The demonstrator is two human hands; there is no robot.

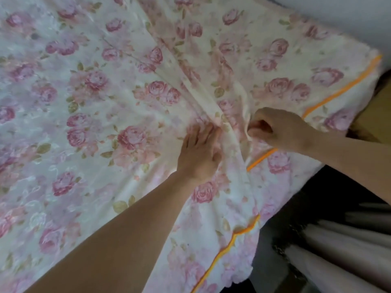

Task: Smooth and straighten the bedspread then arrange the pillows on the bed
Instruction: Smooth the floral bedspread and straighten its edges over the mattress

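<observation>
Pressing bedspread [88,106] flat, left hand [198,153] open, right hand [277,129] grip pinching fold.

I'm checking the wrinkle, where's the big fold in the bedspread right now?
The fold runs diagonally through the middle of the head view, ending between the flat left hand and the fisted right hand.

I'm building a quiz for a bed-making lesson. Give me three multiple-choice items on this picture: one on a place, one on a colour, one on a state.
1. Where does the big fold in the bedspread lie?
A. between the two hands
B. left of both hands
C. on the floor

2. What colour is the piping near the bedspread's edge?
A. blue
B. orange
C. black

3. How is the right hand set?
A. flat and open
B. off the bed
C. closed, pinching fabric

Key: 1 A, the fold runs down between them; 2 B, the stripe shows orange; 3 C, its fingers curl on cloth, while the left hand presses flat.
</observation>
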